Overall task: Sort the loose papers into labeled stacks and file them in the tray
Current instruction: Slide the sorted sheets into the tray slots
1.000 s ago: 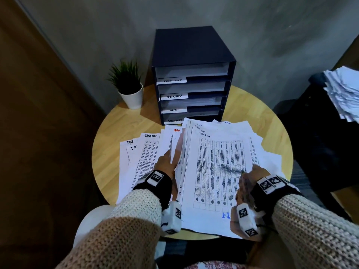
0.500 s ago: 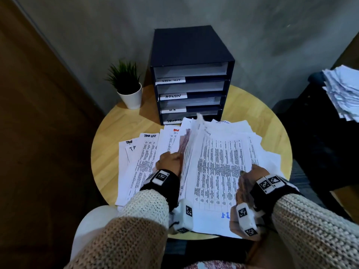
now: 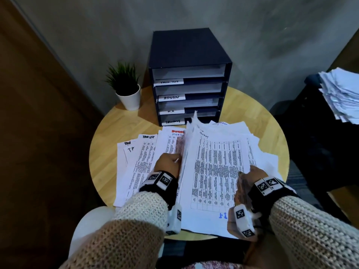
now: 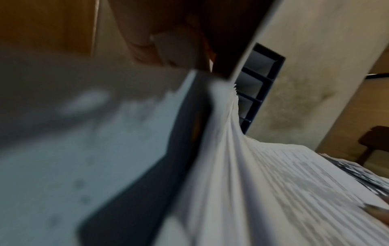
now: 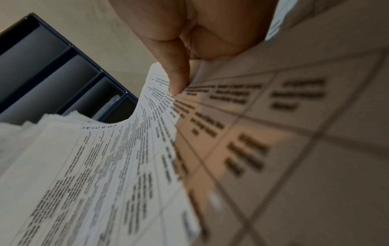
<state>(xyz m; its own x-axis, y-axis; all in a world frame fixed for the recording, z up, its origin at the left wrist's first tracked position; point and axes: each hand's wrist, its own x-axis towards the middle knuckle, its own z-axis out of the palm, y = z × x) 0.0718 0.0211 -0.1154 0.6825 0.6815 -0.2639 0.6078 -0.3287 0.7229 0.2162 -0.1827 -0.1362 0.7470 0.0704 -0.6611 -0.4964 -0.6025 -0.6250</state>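
Note:
A thick stack of printed papers (image 3: 217, 167) lies on the round wooden table (image 3: 108, 136), its top sheet marked "Security". My left hand (image 3: 169, 161) curls under the stack's left edge and holds it lifted. My right hand (image 3: 250, 173) grips the stack's right side, thumb (image 5: 176, 78) pressed on the top sheet. Left of the stack lie fanned sheets headed "Task List" (image 3: 143, 152). Behind stands a dark blue filing tray (image 3: 188, 78) with slots labelled Task List, Admin, H.R and Security. The left wrist view is blurred and shows the fanned paper edges (image 4: 227, 149).
A small potted plant (image 3: 126, 88) stands left of the tray at the table's back. Another messy pile of papers (image 3: 342, 94) rests on dark furniture to the right. A grey wall is right behind the tray.
My left hand went from flat fingers tucked in beside the stack to curling under its left edge, which has risen. The right hand has kept its grip.

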